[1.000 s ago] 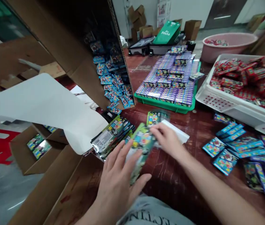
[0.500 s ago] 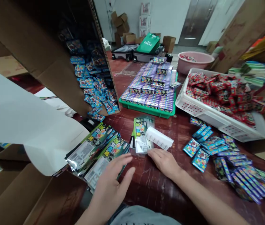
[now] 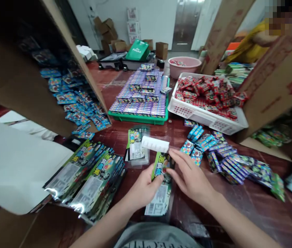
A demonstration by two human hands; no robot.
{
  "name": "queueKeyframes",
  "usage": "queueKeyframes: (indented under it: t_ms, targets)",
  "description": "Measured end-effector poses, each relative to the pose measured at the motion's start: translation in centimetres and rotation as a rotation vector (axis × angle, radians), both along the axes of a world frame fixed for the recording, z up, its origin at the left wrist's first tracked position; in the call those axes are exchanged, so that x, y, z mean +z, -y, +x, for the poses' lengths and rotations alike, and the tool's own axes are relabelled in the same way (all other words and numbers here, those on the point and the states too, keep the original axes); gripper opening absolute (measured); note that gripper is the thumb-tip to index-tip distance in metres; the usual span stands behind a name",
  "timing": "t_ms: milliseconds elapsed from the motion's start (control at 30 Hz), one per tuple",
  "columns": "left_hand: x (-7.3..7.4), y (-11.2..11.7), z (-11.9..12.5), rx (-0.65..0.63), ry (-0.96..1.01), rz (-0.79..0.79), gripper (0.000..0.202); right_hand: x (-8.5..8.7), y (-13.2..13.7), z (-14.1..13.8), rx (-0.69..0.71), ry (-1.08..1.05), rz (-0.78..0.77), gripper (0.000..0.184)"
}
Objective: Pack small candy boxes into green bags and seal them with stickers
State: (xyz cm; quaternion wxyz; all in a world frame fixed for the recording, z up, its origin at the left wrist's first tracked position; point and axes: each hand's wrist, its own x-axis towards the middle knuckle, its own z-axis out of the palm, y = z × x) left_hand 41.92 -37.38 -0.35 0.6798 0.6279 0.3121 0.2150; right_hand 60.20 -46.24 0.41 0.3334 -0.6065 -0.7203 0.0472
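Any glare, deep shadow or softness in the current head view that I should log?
Head view: bright glare at the near ends of the glossy packet stacks; deep shadow inside the cardboard box at upper left; small print on the held packet too soft to read; a bright reflection low on the metal door; a pixelated patch in the upper right corner.

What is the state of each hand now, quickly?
Left hand: closed, holding green-black packaging.
Right hand: at the packaging's edge; whether it grips cannot be told.
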Motion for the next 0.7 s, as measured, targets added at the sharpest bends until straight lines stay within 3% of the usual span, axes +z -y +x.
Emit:
queueKeyframes:
  t_ms: [67,233,300,400,467,567,633,700]
  targets:
    - [-0.1,0.8,0.5,-0.113,-0.039,0.104,0.041,0.0,-0.7,1.0,-0.04,-0.024,-0.05,0.039]
    - [0.2,1.1,0.5,-0.295,-0.138,0.189,0.039,1.5,0.3,2.7,0.038,-0.087,-0.273,0.018]
    - [0.3,0.8,0.4,-0.376,-0.148,0.131,0.04,2.7,1.0,3.6,0.156,-0.043,-0.344,0.025]
    - [0.2,0.4,0.4,-0.497,-0.117,-0.116,0.059,4.4,1.7,5.1,0.357,-0.074,-0.358,0.023]
    - [-0.1,0.0,0.8,-0.478,-0.114,-0.246,0.059,4.5,2.0,5.9,0.368,-0.119,-0.321,0.022]
    - [-0.7,-0.6,1.9,-0.287,-0.096,-0.26,0.036,2.1,2.1,5.6,0.047,-0.275,-0.21,0.02]
    - [-1.4,-1.0,2.8,-0.131,-0.069,-0.217,0.034,-0.9,1.9,4.2,-0.233,-0.475,-0.109,0.021]
    - [-2.4,-1.1,3.6,-0.029,-0.08,-0.147,0.039,-4.0,1.7,1.9,-0.352,-0.638,-0.071,0.03]
